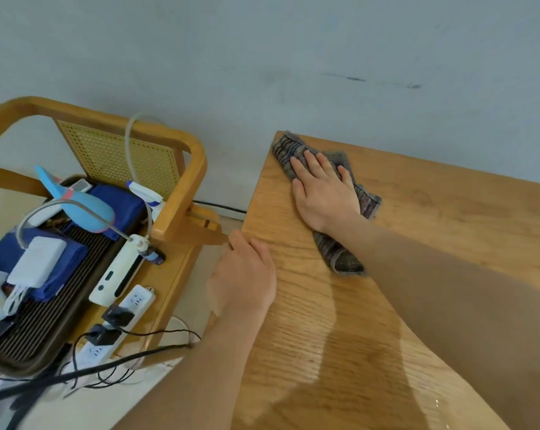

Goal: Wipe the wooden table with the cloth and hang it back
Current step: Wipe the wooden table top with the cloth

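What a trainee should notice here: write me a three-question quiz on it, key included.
1. True or false: the right hand lies flat on the cloth.
2. At which corner of the table is the cloth? A near right, B far left, C far right.
3. Fill in: the left hand grips the table's ____ edge.
Key: 1 true; 2 B; 3 left.

Glossy grained wooden table point(433, 243), rough woven grey cloth point(340, 252), wood-and-cane chair point(113, 150), matt painted wall point(262, 57)
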